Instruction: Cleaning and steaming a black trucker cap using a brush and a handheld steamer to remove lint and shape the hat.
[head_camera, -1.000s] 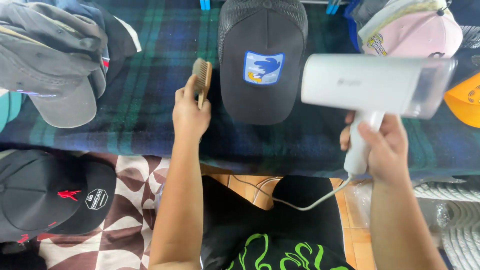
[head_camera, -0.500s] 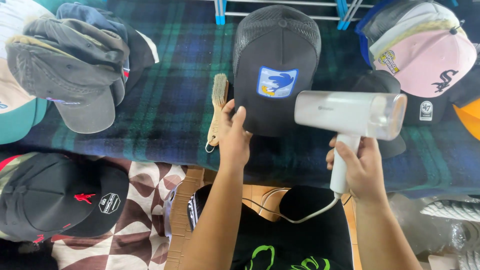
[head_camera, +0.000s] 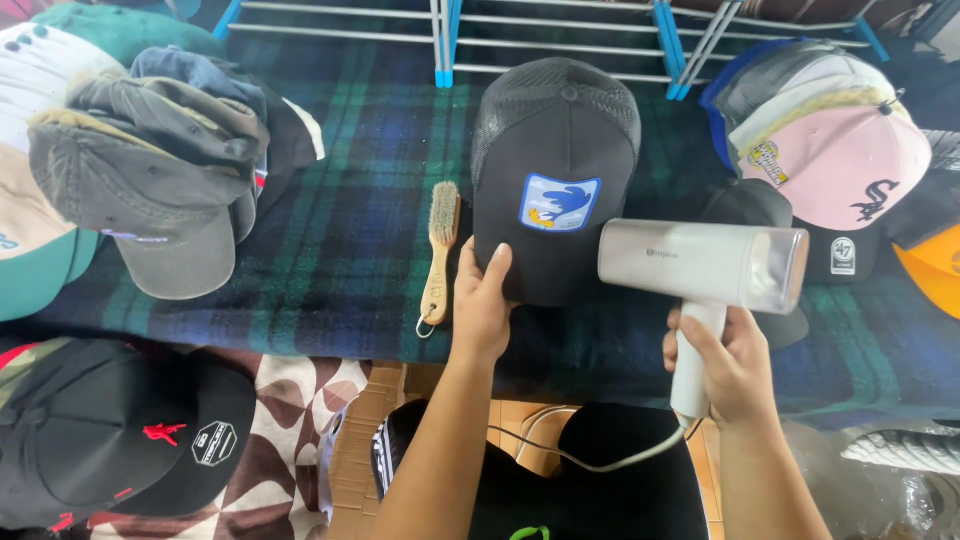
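At the centre of the frame, the left hand (head_camera: 481, 305) gripped the brim of a black mesh-backed cap (head_camera: 553, 180) lying on the plaid blanket (head_camera: 340, 220). The right hand (head_camera: 730, 365) was closed around the handle of a white handheld steamer (head_camera: 700, 265), lower right. A wooden brush (head_camera: 440, 250) lay just left of the cap.

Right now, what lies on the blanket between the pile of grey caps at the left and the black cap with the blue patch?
In the head view, a wooden brush lies there on the plaid blanket, close beside the black cap; the left hand grips that cap's brim.
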